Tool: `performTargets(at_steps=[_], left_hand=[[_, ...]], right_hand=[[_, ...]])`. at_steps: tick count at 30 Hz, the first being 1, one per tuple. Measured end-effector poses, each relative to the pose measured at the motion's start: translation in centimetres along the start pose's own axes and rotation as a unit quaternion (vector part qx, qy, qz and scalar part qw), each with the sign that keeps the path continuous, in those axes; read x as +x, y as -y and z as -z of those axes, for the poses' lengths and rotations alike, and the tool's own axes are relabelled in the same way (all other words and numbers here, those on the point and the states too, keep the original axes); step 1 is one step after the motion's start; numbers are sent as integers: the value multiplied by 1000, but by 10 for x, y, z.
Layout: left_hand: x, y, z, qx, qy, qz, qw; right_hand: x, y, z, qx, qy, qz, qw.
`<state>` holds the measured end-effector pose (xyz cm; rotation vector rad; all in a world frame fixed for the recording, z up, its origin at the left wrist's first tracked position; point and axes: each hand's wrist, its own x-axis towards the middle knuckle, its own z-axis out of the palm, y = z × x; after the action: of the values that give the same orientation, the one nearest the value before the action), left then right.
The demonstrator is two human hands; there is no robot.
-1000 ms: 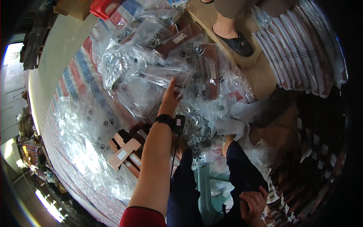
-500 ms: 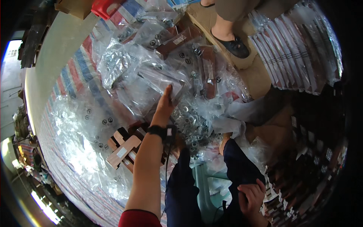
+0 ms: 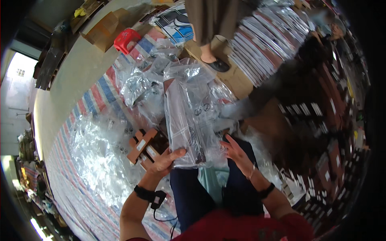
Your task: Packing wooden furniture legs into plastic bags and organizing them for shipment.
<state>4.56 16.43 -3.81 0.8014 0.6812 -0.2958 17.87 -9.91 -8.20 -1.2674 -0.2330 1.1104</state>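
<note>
My left hand [image 3: 168, 160] is closed on the near end of a long clear plastic bag [image 3: 183, 124], its thumb lying over the top. Inside the bag is a flat package with a pale wrap and reddish-brown edges. The bag lies lengthwise in front of me, above my knees. To its right my right hand [image 3: 237, 154] has its fingers apart and holds nothing; whether the fingertips brush the bag's loose film I cannot tell. Beside my left hand, several brown wooden pieces [image 3: 142, 144] with white labels lie crossed on each other.
Loose clear bags [image 3: 100, 148] cover a striped sheet [image 3: 98, 94]. A person in dark slippers [image 3: 217, 64] stands on cardboard beyond. Wrapped panels [image 3: 257, 46] lie in a row at the far right. A red stool [image 3: 126, 40] and a cardboard box [image 3: 105, 30] stand far left.
My left hand has drawn the bagged package out of the pile toward me. My right hand has risen from my lap to beside it. The view has shifted.
</note>
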Motion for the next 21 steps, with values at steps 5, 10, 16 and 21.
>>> performTargets(at_steps=[5, 10, 16, 21], left_hand=[[-51, 44, -41, 5, 13, -6, 1000], [-53, 98, -55, -98, -6, 48, 994], [-53, 151, -67, -291, 33, 97, 951], [-68, 172, -80, -269, 15, 87, 959]], right_hand=[[-42, 4, -46, -60, 29, 118, 991], [-81, 22, -33, -94, -76, 83, 989], [-104, 15, -34, -119, -109, 136, 978], [-123, 16, -37, -164, -100, 159, 968]])
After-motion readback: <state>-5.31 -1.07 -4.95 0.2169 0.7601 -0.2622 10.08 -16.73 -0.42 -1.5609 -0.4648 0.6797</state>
